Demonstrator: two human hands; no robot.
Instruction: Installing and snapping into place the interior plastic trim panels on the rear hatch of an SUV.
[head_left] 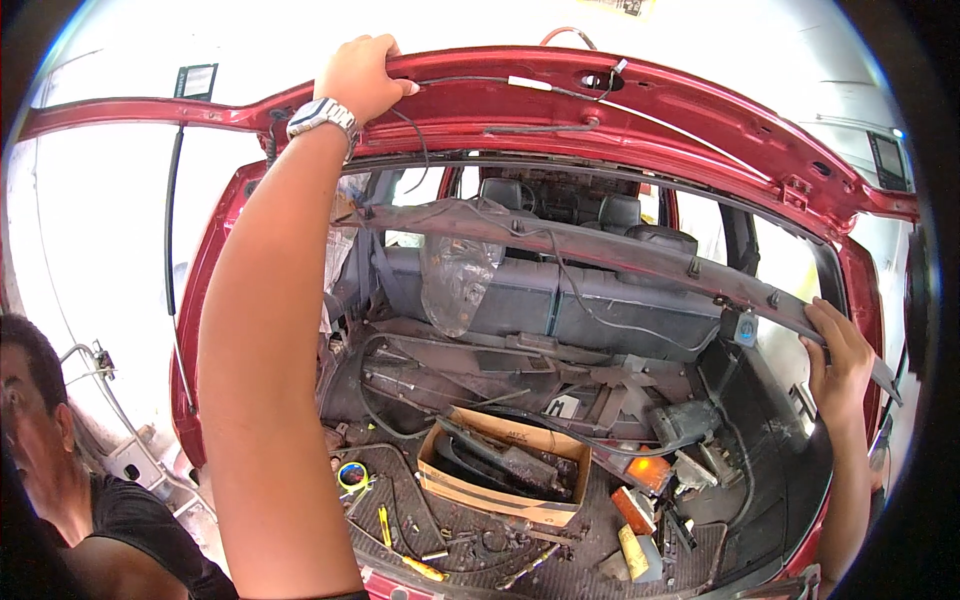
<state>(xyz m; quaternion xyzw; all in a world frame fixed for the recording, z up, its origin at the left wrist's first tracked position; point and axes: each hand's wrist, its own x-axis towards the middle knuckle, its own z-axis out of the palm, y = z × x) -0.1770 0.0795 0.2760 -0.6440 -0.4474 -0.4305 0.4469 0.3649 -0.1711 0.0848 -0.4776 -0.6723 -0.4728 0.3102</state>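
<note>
My left hand (362, 80), with a silver watch (322, 120) on its wrist, reaches up to the red tailgate frame (460, 68). Its fingers wrap over the frame's edge and the thumb lies underneath. A long dark trim strip (620, 248) hangs across the car's rear opening below the frame. My right hand (842, 355) grips this strip near its right end, fingers over the top. Thin cables run along the strip, and a dark wire dangles from the frame beside my left hand. The strip's left end is partly hidden behind my left forearm.
An open cardboard box (500, 490) with dark parts stands on the cargo floor. Lamp units (648, 472), a yellow tape roll (353, 477) and a yellow-handled tool (424, 568) lie around it. Behind are the rear seats (600, 315). Another person (60, 450) is at the left.
</note>
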